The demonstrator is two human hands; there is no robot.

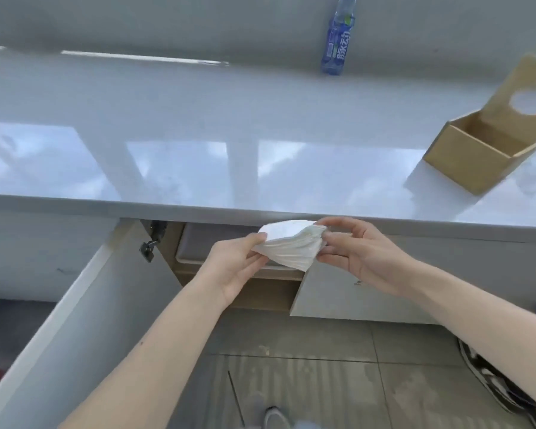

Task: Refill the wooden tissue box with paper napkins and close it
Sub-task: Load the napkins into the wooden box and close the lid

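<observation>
Stack of white folded paper napkins: held in the air just below the front edge of the bench, before an open cupboard; its right end is bent and crumpled.
Left hand: fingers and thumb pinch the left end of the stack.
Right hand: thumb and fingers grasp the crumpled right end.
Pale square wooden tissue box: on the bench, far right, well apart from the napkins; no napkins visible in the part of its inside that shows.
Flat wooden lid with round hole: raised at the far side of the box, tilted back.
Glossy white bench: carries the box; window reflections across its top.
Blue plastic drinks bottle: upright at the back of the bench, by the wall.
White cupboard door: swung open to the left, black hinge at its upper corner.
Grey rectangular container: inside the cupboard, behind the left hand.
Grey tiled floor: below the arms; toe of a grey shoe at the lower edge.
</observation>
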